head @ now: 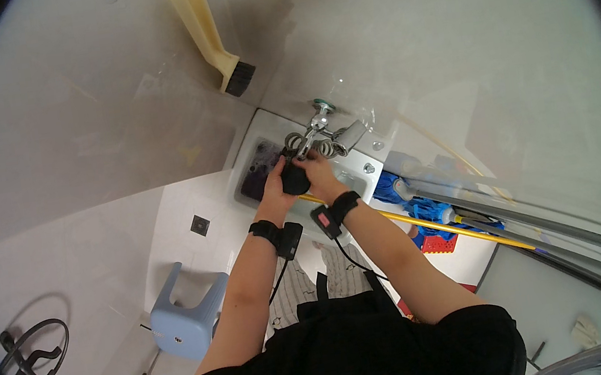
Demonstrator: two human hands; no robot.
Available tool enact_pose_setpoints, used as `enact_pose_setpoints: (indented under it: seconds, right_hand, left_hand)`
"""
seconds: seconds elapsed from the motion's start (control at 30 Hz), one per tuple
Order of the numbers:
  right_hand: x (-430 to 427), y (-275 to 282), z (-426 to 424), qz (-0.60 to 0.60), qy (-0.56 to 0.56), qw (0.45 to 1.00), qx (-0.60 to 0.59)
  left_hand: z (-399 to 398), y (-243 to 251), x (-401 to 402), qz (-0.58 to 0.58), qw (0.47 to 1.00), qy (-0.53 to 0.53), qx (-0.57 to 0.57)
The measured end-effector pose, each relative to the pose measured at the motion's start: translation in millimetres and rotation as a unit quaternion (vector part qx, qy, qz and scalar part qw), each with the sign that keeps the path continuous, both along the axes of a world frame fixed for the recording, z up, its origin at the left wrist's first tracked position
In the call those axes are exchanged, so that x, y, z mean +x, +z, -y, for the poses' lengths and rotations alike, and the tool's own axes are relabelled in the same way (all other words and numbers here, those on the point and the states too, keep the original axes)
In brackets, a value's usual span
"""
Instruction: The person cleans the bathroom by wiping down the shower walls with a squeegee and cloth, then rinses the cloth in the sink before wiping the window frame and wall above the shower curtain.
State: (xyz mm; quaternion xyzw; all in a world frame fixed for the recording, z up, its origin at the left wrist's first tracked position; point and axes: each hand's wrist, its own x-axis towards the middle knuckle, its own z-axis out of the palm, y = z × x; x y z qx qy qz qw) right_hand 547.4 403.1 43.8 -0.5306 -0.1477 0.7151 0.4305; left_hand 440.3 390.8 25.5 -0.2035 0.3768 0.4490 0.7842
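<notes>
Over a white ceramic sink point(241, 149), both hands grip a black item point(295, 179) with a rounded lower end; the picture does not settle what it is. My left hand point(276, 186) holds its left side, with the thumb pointing up along it. On the other side is my right hand point(321, 174), its fingertips partly hidden near the spout. A chrome faucet point(319, 123) on the wall reaches down just above the item. Dark, sudsy water point(261, 167) stands in the sink's left part, beside my left hand.
A grey coiled hose point(325, 148) and chrome sprayer point(351, 136) hang beside the faucet. A cream-handled brush point(208, 26) hangs above. Blue mops point(429, 213) and a yellow pole point(442, 227) lean at right. A blue plastic stool point(185, 328) stands at lower left, near a floor drain point(199, 225).
</notes>
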Motion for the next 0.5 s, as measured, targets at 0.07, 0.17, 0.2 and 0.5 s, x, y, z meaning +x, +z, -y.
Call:
enact_pose_setpoints:
  seconds: [0.07, 0.17, 0.2, 0.5]
  right_hand:
    - [-10, 7, 19, 0.093, 0.073, 0.992, 0.051]
    - [-14, 34, 30, 0.376, 0.191, 0.838, 0.346]
    - [-52, 48, 30, 0.319, 0.226, 0.843, 0.368]
    - [7, -21, -14, 0.488, 0.176, 0.824, 0.226]
  left_hand:
    - [2, -7, -7, 0.013, 0.999, -0.021, 0.023]
    - [11, -1, -13, -0.051, 0.994, -0.077, 0.053]
    - [31, -46, -59, -0.021, 0.998, -0.033, 0.050]
    - [9, 17, -2, -0.132, 0.985, -0.087, 0.062]
